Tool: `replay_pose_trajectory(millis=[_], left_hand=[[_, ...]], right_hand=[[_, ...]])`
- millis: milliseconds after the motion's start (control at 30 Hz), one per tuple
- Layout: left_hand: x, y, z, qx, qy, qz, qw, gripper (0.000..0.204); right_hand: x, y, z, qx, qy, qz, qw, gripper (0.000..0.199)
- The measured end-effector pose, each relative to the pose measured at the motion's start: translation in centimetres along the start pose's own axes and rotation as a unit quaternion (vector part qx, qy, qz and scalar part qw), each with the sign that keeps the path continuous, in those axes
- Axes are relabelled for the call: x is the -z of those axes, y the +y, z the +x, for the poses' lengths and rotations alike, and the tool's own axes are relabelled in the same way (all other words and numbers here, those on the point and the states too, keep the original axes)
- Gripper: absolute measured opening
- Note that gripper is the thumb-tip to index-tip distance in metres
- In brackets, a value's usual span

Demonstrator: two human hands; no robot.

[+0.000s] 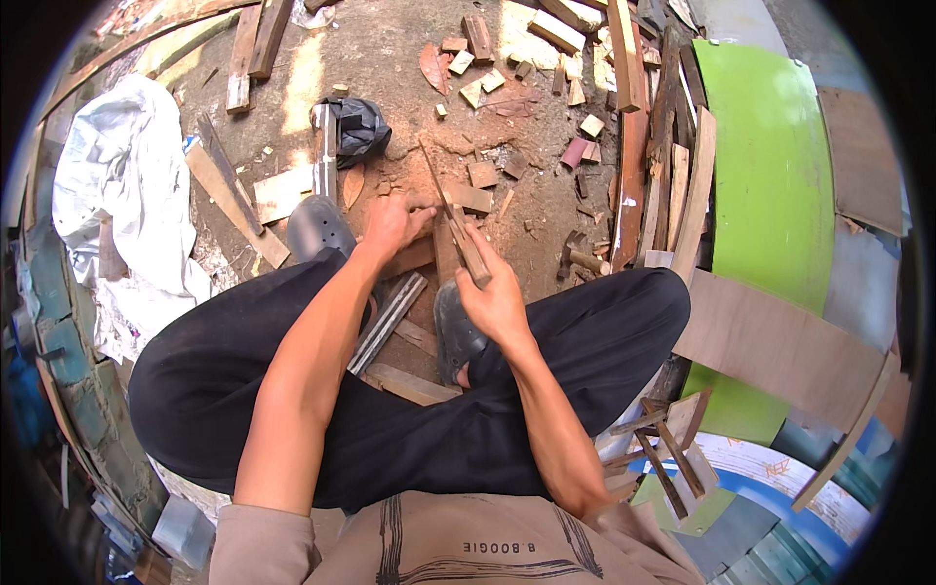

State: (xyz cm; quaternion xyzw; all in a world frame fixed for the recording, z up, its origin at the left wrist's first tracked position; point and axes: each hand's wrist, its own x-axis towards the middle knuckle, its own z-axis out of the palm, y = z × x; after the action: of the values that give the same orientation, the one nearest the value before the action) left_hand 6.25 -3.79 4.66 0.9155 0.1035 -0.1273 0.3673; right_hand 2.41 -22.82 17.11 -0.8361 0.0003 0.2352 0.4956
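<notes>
My right hand is closed round the wooden handle of a handsaw, whose long thin blade points away from me and is seen almost edge-on. Beside the blade, my left hand has its fingers curled at the far end of a wooden strip; the fingertips are partly hidden. That strip runs back toward my right shoe. Below my left hand lies a reddish wood piece. Orange sawdust covers the ground just beyond both hands.
Several small wood offcuts lie ahead, with a hammer to their right. Long planks and a green sheet stand right. White cloth lies left. A black plastic bag sits beyond my left shoe. A metal bar lies between my legs.
</notes>
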Motion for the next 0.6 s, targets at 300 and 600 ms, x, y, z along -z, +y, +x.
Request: replay_pose_trajectory(millis=[300,600], left_hand=[[-0.6,-0.2,-1.0,0.054,-0.011,0.026,0.998,0.03],[-1.4,-0.3,1.4,0.042,-0.059,0.028,0.997,0.051]], right_hand=[[-1.8,-0.1,0.5,-0.011,0.001,0.028,1.0,0.058],[-2.4,2.5,0.4,0.028,0.029,0.035,0.999,0.061]])
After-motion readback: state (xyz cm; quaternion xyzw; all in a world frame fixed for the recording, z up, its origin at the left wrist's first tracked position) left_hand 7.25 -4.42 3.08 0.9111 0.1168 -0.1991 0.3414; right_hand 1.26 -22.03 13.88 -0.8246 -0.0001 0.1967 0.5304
